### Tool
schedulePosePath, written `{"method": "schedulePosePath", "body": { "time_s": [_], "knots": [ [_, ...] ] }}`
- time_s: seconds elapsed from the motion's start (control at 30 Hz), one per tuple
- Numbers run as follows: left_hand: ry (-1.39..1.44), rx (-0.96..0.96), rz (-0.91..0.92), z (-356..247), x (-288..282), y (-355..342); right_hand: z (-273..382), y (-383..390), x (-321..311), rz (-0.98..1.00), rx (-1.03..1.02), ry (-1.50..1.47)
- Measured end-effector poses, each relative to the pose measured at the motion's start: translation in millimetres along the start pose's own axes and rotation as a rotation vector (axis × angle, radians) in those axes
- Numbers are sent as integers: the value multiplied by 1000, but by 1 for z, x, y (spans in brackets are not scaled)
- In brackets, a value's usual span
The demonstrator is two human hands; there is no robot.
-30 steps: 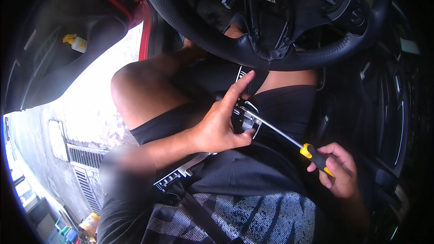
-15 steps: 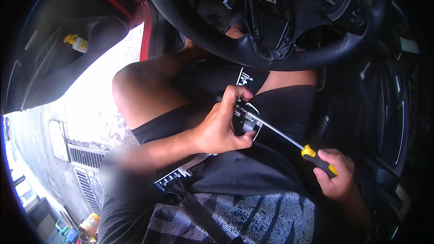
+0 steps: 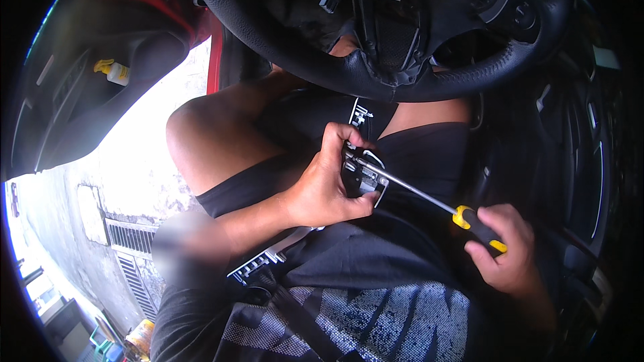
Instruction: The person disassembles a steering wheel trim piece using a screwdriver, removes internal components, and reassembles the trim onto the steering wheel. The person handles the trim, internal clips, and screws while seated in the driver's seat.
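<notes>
My left hand (image 3: 320, 193) is closed around a small dark and silver mechanical part (image 3: 368, 182) above my lap. A long trim strip with pale clips (image 3: 258, 263) shows on both sides of that hand; whether the part is fixed to it, I cannot tell. In my right hand (image 3: 504, 251) is a screwdriver (image 3: 424, 194) with a yellow and black handle, held between thumb and fingers. Its metal shaft slants up and left across the part. The tip lies in the part near my left fingers, and exactly what it touches is too small to make out.
A black steering wheel (image 3: 396, 87) with its centre opened up stands just beyond my hands. On the left, the car door (image 3: 134, 110) hangs open with a yellow-topped bottle (image 3: 114, 72) in it. Outside are pavement and a drain grate (image 3: 129, 236). Dark seat and console parts (image 3: 567, 181) lie at right.
My right hand and the screwdriver handle have shifted slightly right and up. The left hand keeps its hold on the part. The whole view has moved a little.
</notes>
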State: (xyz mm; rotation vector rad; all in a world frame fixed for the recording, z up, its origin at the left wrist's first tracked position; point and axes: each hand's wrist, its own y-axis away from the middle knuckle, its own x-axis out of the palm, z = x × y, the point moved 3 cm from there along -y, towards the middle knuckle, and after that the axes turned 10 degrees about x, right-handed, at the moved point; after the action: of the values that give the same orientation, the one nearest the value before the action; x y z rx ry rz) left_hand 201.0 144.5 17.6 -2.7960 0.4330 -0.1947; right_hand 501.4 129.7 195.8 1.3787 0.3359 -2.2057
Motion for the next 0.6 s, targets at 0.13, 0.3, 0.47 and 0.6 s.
{"method": "schedulePosePath", "body": {
  "time_s": [0.13, 0.3, 0.47, 0.6],
  "knots": [
    [-80, 60, 23, 2, 1, 1, 8, 2, 5, -126, -292, 304],
    [-168, 6, 38, 0, -1, 3, 4, -1, 10, -81, -167, 108],
    [-118, -8, 8, 5, 0, 5, -3, -2, 12, -18, 46, -143],
    [-128, -57, 22, 1, -1, 1, -2, -1, 7, 55, 217, -260]
  ]
}}
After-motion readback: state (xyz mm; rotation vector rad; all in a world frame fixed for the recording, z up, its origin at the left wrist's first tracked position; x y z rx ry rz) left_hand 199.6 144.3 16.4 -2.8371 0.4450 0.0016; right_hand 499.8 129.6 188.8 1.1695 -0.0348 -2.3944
